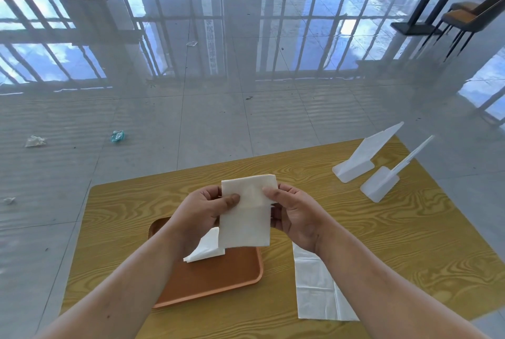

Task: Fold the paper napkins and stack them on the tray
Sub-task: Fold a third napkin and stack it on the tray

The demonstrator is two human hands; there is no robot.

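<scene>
Left hand (203,209) and right hand (293,211) pinch folded napkin (244,218) above tray (218,276); folded stack (205,250) on tray; flat napkin (314,289) at 4 o'clock.

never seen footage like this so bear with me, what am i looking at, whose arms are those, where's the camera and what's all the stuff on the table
There is no machine here: these are a person's two bare arms. The single picture comes from a wide-angle camera worn on the person's head, looking forward and down at the hands.

The left hand and the right hand each pinch one side of a white paper napkin near its top and hold it up above the wooden table.

Below the held napkin lies an orange tray with one folded napkin already on it. To the right of the tray a flat napkin lies on the table, partly hidden by the right forearm. Two white plastic stands sit near the table's far right corner.
</scene>
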